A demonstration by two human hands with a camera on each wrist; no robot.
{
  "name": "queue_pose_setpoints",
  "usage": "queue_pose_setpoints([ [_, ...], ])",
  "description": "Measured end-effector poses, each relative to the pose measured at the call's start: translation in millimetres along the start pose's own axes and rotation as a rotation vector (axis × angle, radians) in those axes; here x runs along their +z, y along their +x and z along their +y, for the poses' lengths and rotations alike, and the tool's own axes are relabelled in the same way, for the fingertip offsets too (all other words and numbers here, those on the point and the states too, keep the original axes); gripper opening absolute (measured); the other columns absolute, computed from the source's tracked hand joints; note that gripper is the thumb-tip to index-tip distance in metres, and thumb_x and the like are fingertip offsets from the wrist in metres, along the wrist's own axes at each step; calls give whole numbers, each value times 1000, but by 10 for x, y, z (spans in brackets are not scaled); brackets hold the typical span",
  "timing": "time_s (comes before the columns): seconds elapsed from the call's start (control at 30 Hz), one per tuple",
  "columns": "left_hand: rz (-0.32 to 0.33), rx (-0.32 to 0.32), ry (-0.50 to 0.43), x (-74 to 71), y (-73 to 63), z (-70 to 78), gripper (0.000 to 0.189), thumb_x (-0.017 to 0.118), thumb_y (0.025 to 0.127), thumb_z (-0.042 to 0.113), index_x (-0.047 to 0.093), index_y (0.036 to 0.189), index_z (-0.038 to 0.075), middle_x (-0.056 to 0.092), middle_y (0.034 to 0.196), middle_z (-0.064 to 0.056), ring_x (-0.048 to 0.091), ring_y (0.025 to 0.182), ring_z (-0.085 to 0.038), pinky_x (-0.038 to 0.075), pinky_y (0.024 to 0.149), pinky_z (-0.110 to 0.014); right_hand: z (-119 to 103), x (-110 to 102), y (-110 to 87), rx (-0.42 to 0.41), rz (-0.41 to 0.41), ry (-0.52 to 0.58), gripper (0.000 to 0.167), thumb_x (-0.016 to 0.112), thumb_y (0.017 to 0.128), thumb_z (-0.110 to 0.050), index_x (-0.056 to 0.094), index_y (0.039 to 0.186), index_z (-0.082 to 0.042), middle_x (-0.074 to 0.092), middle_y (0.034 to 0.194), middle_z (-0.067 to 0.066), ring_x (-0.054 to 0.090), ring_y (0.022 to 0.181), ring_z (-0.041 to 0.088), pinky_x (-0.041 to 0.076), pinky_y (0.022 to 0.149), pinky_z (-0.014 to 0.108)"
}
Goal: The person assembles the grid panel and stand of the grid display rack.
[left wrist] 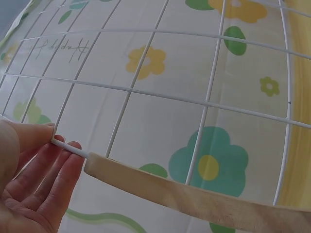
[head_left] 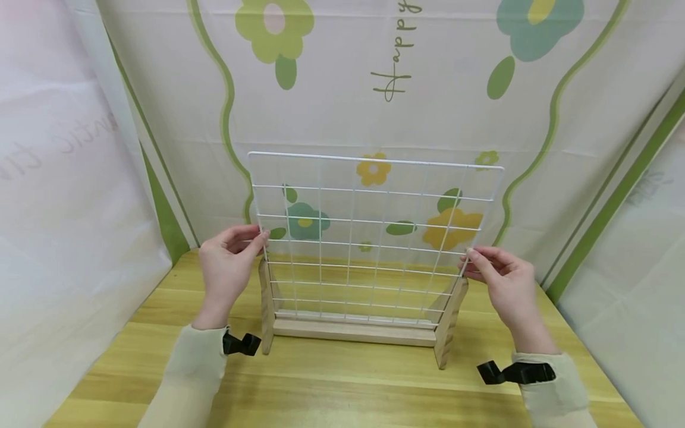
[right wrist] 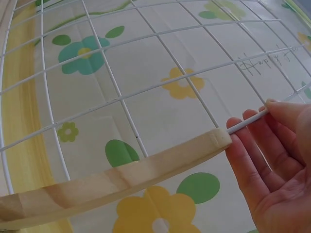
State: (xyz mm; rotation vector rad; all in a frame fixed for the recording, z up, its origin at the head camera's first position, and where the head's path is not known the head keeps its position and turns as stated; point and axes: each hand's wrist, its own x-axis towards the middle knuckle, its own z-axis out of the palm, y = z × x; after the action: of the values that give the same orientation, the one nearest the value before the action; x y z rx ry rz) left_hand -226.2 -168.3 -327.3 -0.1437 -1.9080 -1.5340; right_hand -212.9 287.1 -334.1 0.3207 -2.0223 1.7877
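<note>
A white wire grid panel [head_left: 350, 220] stands upright, leaning back slightly, between the two side pieces of a wooden stand [head_left: 353, 333]. My left hand [head_left: 231, 261] pinches the panel's left edge wire between thumb and fingers, just above the top of the left wooden side piece [left wrist: 160, 187]. On the other side my right hand [head_left: 505, 282] pinches the right edge wire, close above the right side piece [right wrist: 116, 179]. The panel's lower edge sits along the stand's crossbar, between the side pieces. Both wrist views show the edge wire running from the fingertips down to the wood.
The stand rests on a wood-grain table [head_left: 332, 386]. Behind it hangs a white cloth [head_left: 332, 113] printed with flowers and lettering. More pale cloth hangs at the left and right sides. Each wrist carries a black strap [head_left: 241, 343] with a small mount.
</note>
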Motion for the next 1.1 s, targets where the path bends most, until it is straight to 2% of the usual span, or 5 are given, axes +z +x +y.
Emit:
queue_pose_setpoints([
  [0.17,6,17,-8,0,-13,-23,22,83,88,12,76,100,-5,76,91,-12,74,73,-12,60,66,-24,28,3,-2,-24,9,9,29,70,98,-11,66,110,15,74,94,19,75,79,18,60,73,31],
  [0.5,-4,14,7,-20,-65,-46,19,83,88,12,77,100,-1,76,91,-9,73,72,-13,60,65,-25,50,11,-53,-13,17,22,25,70,98,-10,68,109,13,75,94,12,74,83,16,60,75,29],
  [0.67,-8,8,4,-24,-79,-60,19,83,87,12,77,99,-1,76,91,-10,73,72,-12,60,66,-23,65,1,-73,-18,26,30,29,71,97,-9,66,110,17,76,93,10,74,82,17,59,76,29],
  [0.93,-10,5,13,-37,-109,-58,17,84,87,10,77,98,0,76,92,-14,71,73,-8,58,66,-19,54,-18,-108,18,40,-81,25,75,95,-10,71,110,10,76,92,5,73,77,13,57,80,21],
  [1.1,-12,0,11,-40,-129,-75,18,84,86,9,77,99,0,76,92,-13,71,75,-7,58,67,-18,65,-28,-138,25,44,-90,23,75,94,-8,73,110,8,76,92,3,73,78,12,56,81,18],
])
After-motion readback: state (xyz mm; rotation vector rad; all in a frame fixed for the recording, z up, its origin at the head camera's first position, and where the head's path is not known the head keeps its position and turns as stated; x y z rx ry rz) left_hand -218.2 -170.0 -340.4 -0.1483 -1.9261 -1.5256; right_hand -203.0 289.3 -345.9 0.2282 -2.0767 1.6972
